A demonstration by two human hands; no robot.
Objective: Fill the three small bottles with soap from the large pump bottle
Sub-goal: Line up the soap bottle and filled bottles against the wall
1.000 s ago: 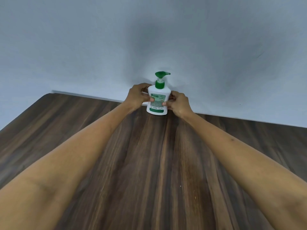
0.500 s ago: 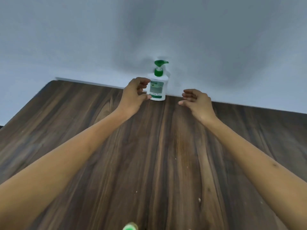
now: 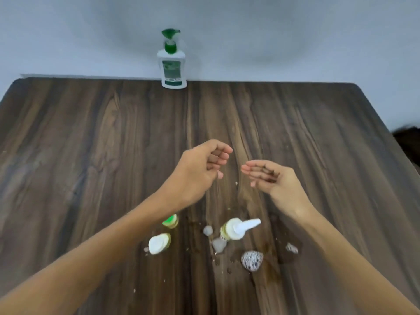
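Note:
The large white pump bottle [image 3: 171, 65] with a green pump stands upright at the table's far edge, against the wall. Three small bottles stand near me: one with a green cap [image 3: 171, 221], partly hidden by my left forearm, one with a white flat cap [image 3: 159, 243], and one with a white nozzle cap [image 3: 236, 228]. My left hand [image 3: 200, 171] hovers mid-table with fingers loosely curled, holding nothing. My right hand [image 3: 270, 178] hovers beside it, fingers relaxed and empty. Both hands are well short of the pump bottle and beyond the small bottles.
Blobs of soap foam [image 3: 251, 260] and wet drops lie on the dark wooden table [image 3: 91, 144] around the small bottles. A pale wall runs behind the table. A dark object [image 3: 409, 142] sits past the right edge.
Both hands let go of the pump bottle and drew back toward me. The view tipped down, so the small bottles and foam came into sight.

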